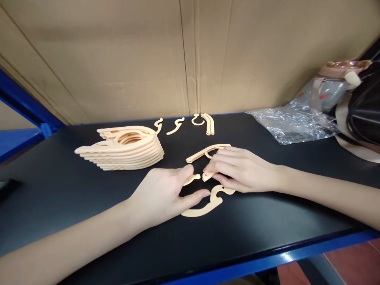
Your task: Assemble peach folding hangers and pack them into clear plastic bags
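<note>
Bare forearms (74, 241) reached over a black table (252, 233). The right hand (242, 170) pinched a pale holed piece (206, 176) between thumb and fingers. Just left, apart from it, a curved piece (193, 179) poked from under the left hand (162, 188), thumb spread, its hold impossible to tell. Nearer lay a pale hook (200, 211); farther left, stacked hanger-shaped frames (133, 160).

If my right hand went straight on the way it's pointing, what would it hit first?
Probably the curved piece at your left hand, just across a narrow gap from the pale piece in your right hand. Depth is unclear, so it might pass above instead.
</note>
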Demonstrator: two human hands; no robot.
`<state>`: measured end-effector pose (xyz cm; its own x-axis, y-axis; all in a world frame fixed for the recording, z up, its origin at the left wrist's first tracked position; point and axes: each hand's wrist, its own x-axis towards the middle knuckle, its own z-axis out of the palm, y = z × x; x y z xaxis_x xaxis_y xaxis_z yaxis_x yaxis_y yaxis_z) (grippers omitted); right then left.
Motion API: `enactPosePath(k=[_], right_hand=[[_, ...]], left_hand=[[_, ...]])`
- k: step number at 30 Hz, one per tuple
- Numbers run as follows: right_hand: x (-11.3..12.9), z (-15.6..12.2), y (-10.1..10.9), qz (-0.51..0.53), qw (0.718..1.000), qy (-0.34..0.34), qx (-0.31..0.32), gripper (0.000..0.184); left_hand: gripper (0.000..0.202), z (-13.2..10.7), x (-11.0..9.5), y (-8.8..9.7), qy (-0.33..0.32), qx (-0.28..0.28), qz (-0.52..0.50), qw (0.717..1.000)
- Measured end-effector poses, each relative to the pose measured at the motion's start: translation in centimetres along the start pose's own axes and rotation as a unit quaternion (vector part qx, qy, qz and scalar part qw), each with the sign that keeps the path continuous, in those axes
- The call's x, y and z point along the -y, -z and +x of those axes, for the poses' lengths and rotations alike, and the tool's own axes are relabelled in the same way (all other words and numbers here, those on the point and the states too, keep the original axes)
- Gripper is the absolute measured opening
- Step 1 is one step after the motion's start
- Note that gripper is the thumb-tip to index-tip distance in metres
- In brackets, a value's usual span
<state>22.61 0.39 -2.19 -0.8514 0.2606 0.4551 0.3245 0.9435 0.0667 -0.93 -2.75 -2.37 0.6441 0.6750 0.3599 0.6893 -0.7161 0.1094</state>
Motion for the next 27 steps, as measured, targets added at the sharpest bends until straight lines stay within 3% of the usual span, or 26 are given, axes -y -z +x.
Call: enactPosePath(k=[5, 17, 27], right_hand=[[-0.05, -0.08, -0.16, -0.01, 1.0, 0.013, -0.005, 0.022], [-0.16, 0.02, -0.28, -0.048, 0.998, 0.034, -0.019, 0.023], [0.11, -0.1, -0.36, -0.049, 0.997, 0.034, -0.038, 0.019]], left_hand=[[0.049, 0.07, -0.05, 0.01, 0.002, -0.007, 0.014, 1.0], [0.041, 0.71, -0.58, 0.68, 0.056, 0.078, 0.03, 0.995], [0.027, 0.76, -0.83, 0.78, 0.065, 0.106, 0.043, 0.991]])
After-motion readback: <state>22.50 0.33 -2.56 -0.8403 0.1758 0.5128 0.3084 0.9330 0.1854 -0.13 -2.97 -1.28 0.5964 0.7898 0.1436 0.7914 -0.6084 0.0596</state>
